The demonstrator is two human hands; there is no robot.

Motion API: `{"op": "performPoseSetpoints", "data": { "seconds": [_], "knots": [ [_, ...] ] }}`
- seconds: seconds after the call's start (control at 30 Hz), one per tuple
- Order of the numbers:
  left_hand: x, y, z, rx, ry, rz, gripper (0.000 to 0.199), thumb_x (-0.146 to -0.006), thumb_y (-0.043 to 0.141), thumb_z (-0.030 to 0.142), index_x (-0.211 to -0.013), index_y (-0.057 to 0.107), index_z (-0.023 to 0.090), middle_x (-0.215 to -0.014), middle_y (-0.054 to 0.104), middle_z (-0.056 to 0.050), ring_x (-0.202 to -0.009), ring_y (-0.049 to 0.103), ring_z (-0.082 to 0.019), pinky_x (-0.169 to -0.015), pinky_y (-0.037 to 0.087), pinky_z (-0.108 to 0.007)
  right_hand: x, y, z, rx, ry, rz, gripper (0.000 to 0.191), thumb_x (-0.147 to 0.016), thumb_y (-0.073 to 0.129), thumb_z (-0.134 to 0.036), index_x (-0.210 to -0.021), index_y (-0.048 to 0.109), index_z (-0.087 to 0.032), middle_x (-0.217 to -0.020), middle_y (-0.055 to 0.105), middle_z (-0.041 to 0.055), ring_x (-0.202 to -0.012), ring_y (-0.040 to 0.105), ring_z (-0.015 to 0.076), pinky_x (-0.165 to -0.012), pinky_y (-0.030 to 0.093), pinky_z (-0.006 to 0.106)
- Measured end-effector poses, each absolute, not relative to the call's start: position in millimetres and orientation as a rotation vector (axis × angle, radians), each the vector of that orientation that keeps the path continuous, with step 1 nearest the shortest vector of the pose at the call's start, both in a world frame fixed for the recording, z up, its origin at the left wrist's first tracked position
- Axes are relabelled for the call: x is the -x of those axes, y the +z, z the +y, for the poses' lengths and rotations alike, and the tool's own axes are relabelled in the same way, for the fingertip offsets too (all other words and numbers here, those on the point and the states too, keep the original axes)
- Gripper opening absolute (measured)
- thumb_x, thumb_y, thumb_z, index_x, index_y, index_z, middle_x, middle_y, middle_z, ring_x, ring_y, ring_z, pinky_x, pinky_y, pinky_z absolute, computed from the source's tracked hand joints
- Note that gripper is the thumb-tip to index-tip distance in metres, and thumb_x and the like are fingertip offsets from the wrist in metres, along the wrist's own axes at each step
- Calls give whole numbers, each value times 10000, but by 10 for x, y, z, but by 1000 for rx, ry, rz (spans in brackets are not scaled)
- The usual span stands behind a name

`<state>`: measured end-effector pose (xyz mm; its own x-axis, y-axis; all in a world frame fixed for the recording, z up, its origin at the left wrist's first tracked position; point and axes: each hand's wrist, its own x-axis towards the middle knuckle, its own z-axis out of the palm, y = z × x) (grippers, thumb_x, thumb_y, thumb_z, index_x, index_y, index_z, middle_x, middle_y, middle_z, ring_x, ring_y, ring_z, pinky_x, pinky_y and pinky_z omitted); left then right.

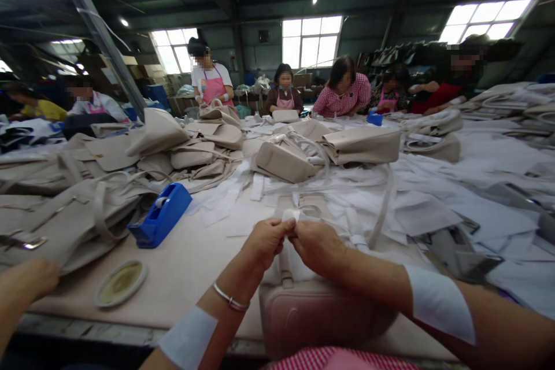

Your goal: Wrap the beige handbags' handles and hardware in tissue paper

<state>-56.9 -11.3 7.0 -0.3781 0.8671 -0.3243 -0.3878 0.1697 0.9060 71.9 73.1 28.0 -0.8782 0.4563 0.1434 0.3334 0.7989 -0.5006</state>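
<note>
My left hand (269, 241) and my right hand (321, 247) meet fingertip to fingertip above a beige handbag (318, 315). Both are closed in a pinch on a thin white wrapping piece (293, 215); whether it is paper or film I cannot tell. The handbag lies at the table's near edge, its strap and upper part partly covered with white wrapping and partly hidden by my hands. Left of my left hand stands a blue tape dispenser (161, 214). A round shallow dish (121, 283) with a yellowish inside sits nearer the edge.
Another person's hand (30, 280) is by a grey-beige bag (65, 219) at the left. Piled beige bags (191, 147) and wrapped bags (286, 159) stand ahead. Loose white sheets (425, 214) cover the right side. Several people work across the table.
</note>
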Motion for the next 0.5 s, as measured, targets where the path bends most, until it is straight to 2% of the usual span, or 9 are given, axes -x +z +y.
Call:
{"op": "performPoseSetpoints", "data": {
  "seconds": [0.03, 0.1, 0.2, 0.27, 0.33, 0.4, 0.5],
  "knots": [
    [564, 54, -93, -516, 1487, 1370, 427, -612, 800, 497, -672, 539, 163, -504, 365, 84, -435, 202, -53, -433, 104, -240, -729, 288, 750, 616, 685, -2759, 187, -866, 516, -238, -760, 633, -138, -745, 633, 108, -695, 555, 195, -622, 333, 307],
    [560, 26, -85, -577, 1507, 1441, 382, -654, 766, 483, -695, 583, 150, -521, 393, 75, -442, 214, -57, -439, 131, -242, -739, 314, 823, 688, 1007, -2728, 212, -863, 542, -283, -705, 598, -153, -666, 593, 65, -609, 512, 155, -569, 316, 282],
    [559, -5, -130, -849, 1471, 1649, 311, -714, 724, 426, -646, 622, 139, -536, 416, 55, -493, 309, -79, -482, 215, -245, -709, 345, 974, 1045, 1954, -2200, 338, -911, 473, -436, -707, 529, -173, -576, 494, -13, -427, 306, 72, -438, 208, 232],
    [554, -22, -172, -1103, 1403, 1779, 273, -728, 715, 350, -583, 610, 145, -559, 432, 41, -564, 386, -103, -540, 275, -248, -665, 331, 1042, 1218, 2391, -1696, 355, -931, 433, -469, -733, 489, -179, -555, 455, -41, -394, 216, 51, -405, 131, 205],
    [555, -35, -210, -1305, 1332, 1868, 239, -734, 705, 290, -567, 606, 151, -595, 461, 31, -621, 427, -118, -590, 309, -252, -617, 285, 1054, 1225, 2547, -1419, 299, -911, 497, -408, -717, 455, -184, -510, 400, -68, -389, 211, 45, -399, 113, 188],
    [580, -40, -234, -1397, 1273, 1920, 231, -728, 708, 275, -565, 599, 153, -616, 475, 27, -638, 433, -122, -610, 319, -253, -579, 217, 1020, 1197, 2526, -1343, 242, -869, 556, -318, -701, 438, -191, -468, 340, -92, -383, 210, 46, -396, 120, 189],
    [659, -28, -219, -1275, 1199, 1806, 290, -761, 681, 386, -604, 618, 150, -584, 450, 34, -584, 392, -110, -562, 297, -247, -549, 108, 951, 1141, 2360, -1552, 217, -809, 607, -299, -684, 465, -192, -441, 327, -97, -376, 197, 50, -398, 117, 213]
  ]
}}
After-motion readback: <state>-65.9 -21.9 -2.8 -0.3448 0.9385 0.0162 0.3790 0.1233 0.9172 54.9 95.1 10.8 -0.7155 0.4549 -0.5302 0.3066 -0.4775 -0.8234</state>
